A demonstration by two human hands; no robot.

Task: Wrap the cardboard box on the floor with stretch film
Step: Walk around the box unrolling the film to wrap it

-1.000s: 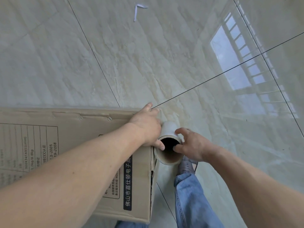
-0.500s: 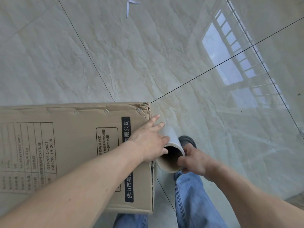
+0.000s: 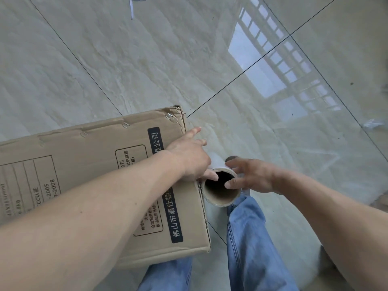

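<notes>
A large brown cardboard box with printed labels lies on the tiled floor at the left. A stretch film roll with a cardboard core stands upright against the box's right side, its open end facing me. My left hand reaches over the box's right edge with straight fingers, its thumb touching the roll's rim. My right hand is at the roll's right side with fingers spread; its thumb lies over the core opening. The lower part of the roll is hidden.
Glossy beige floor tiles with dark grout lines surround the box, and a bright window reflection lies at the right. A white paper scrap lies far ahead. My legs in blue jeans stand just below the roll.
My right hand has let go of the roll's rim and spread its fingers. The box's far corner now shows more and sits turned in view. My left hand stays at the roll.
</notes>
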